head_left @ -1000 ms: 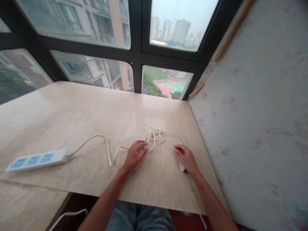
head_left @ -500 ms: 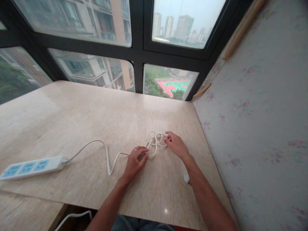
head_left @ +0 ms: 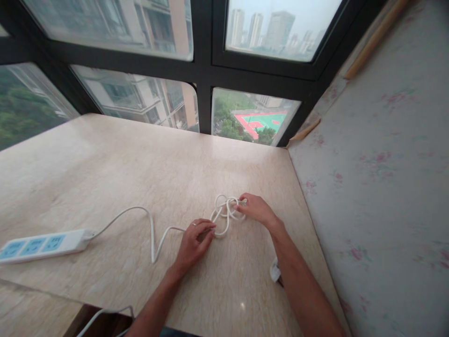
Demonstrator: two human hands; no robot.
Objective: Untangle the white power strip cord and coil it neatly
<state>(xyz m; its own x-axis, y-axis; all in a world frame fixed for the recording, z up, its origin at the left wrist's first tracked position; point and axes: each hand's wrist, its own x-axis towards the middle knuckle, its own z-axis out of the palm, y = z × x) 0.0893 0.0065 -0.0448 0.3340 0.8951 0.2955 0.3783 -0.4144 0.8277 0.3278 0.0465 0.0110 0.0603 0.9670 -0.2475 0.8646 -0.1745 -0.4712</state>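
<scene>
A white power cord point(head_left: 227, 216) lies in a loose tangle of loops on the marble-patterned surface. My left hand point(head_left: 195, 239) pinches the cord at the left side of the tangle, a ring on one finger. At the upper right of the loops, my right hand point(head_left: 255, 208) has thumb and fingers closed on the cord. From my left hand the cord bends leftward to a white power strip point(head_left: 45, 245) with blue socket faces. A white plug point(head_left: 275, 270) rests beside my right forearm, which partly covers it.
The pale marble-patterned surface point(head_left: 140, 164) runs up to dark-framed windows point(head_left: 205, 107). A wall with floral paper point(head_left: 379, 196) borders it on the right. Another white cable point(head_left: 105, 312) hangs by the dark gap at the front left edge.
My right hand has shifted slightly left against the loops, and its fingers have drawn closer together. My left hand still holds the cord. The whole view has tilted a little.
</scene>
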